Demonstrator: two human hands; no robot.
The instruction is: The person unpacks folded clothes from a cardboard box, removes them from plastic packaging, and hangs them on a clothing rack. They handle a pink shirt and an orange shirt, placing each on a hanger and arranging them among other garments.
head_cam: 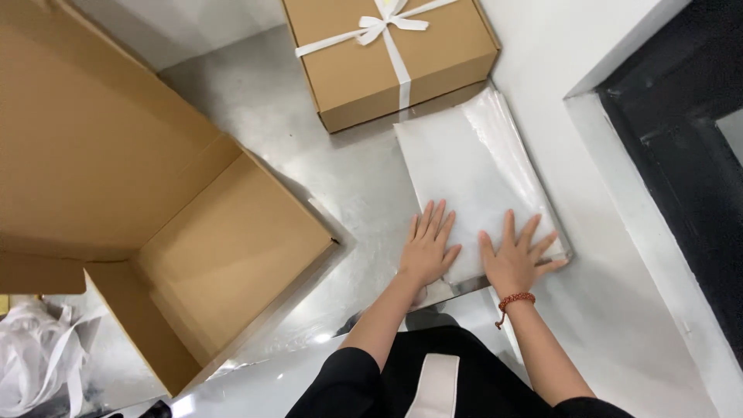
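both palms lie flat, fingers spread, on the near end of a stack of clear plastic sheets on the steel table: left hand at its near-left corner, right hand beside it, holding nothing; the stack stretches away toward a ribboned box

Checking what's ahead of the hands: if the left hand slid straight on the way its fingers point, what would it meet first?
The left hand lies flat on the stack of clear bags. Sliding on, it would probably cross the stack and meet the ribboned box first.
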